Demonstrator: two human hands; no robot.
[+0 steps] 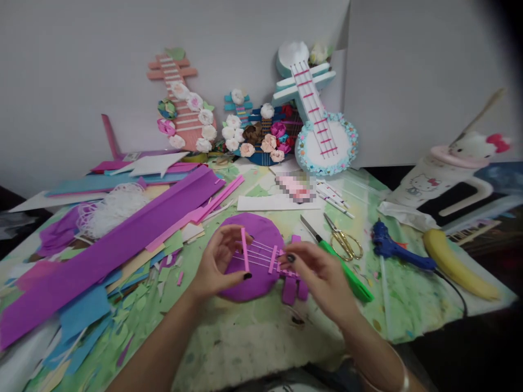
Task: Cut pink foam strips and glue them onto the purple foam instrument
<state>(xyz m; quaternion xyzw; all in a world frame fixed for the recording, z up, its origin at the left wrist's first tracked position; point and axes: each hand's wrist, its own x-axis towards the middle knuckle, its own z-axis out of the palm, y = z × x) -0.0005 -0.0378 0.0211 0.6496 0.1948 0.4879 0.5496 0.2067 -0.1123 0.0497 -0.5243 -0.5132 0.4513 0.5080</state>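
In my left hand (216, 261), a thin pink foam strip (245, 249) stands upright, pinched between thumb and fingers. It is over the round body of a purple toy lute (253, 288) that lies on the table. White strings run across the lute, with pink crossbars (273, 260) over them. My right hand (321, 272) is at the lute's neck, its fingers curled together and covering much of it. What those fingertips hold, if anything, is hidden. Purple pegs (289, 291) stick out below that hand.
A green utility knife (347, 272), gold scissors (344, 243), a blue glue gun (400, 250) and a banana (457, 267) lie to the right. Purple foam sheet (122, 239), white string (116, 209) and scraps cover the left. Decorated lutes (327, 139) lean at the back. A white mug (427, 177) stands right.
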